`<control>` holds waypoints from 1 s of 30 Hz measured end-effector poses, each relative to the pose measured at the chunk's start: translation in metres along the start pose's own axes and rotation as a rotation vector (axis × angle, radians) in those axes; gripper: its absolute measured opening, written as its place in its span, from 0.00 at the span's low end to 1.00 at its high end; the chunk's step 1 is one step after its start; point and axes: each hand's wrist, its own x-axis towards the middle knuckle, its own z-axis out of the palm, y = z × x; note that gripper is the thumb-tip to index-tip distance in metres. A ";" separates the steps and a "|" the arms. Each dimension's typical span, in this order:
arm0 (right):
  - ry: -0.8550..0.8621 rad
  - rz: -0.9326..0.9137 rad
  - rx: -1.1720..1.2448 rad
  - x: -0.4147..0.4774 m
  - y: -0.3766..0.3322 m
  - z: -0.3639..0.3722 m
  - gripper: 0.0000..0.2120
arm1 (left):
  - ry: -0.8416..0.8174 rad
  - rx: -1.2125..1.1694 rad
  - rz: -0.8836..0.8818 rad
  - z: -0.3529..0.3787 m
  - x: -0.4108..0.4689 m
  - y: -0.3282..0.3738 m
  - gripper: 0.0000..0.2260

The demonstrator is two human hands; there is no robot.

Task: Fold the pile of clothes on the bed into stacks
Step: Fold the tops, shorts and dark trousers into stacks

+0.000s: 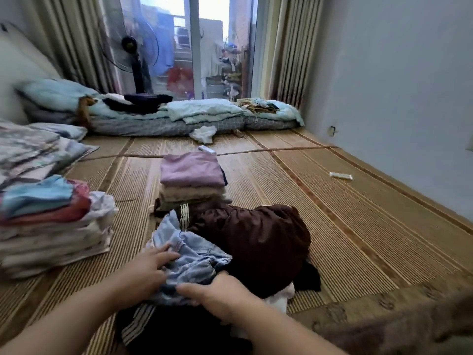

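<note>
On the woven mat (332,201) just in front of the person lies what is left of the unfolded pile, and on top of it a crumpled light blue garment (189,257). It rests partly on a brown garment (263,239) to its right and on a dark striped piece (138,321) at its near side. The blue cloth's long axis runs away from the person, leaning a little to the left, with its far end close to the foot of the purple-topped stack (192,180).

Both hands are at the near end. The left hand (151,265) lies flat on the left edge, fingers spread and fairly straight, pressing the fabric down. The right hand (217,295) is at the near right corner, back to the camera, thumb stretched leftward along the hem and fingers curled over the cloth, so it appears to grip it.

The garment extends forward from both palms, so I judge that lifting and shaking it out calls for pulling toward the body. The blue-topped stack (51,226) sits well to the left, on the left hand's side; the purple-topped one is straight ahead, beyond the pile
</note>
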 end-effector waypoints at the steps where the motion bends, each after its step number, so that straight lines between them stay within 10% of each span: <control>1: -0.029 -0.019 0.010 0.002 -0.008 0.013 0.52 | 0.022 -0.005 -0.015 -0.006 -0.009 -0.005 0.33; 8: -0.106 -0.219 -0.256 0.005 -0.045 0.070 0.30 | 0.204 0.142 -0.069 -0.016 -0.045 -0.034 0.40; 11: 0.247 -0.479 -0.502 -0.001 -0.053 0.057 0.17 | 0.303 0.174 -0.148 -0.014 -0.044 -0.041 0.41; 14: 0.571 -0.479 -0.683 0.010 -0.053 0.023 0.31 | 0.394 0.237 -0.128 -0.006 -0.041 -0.033 0.42; 17: 0.404 -0.083 -0.851 0.022 -0.047 -0.011 0.38 | 0.332 0.369 -0.006 0.004 -0.034 -0.018 0.39; 23: 0.477 -0.272 -0.553 0.024 -0.043 -0.047 0.05 | 0.179 0.386 -0.136 0.008 0.003 0.015 0.48; 30: 0.697 -0.511 -0.167 -0.002 -0.102 -0.113 0.08 | 0.356 0.075 -0.083 -0.018 0.014 0.021 0.51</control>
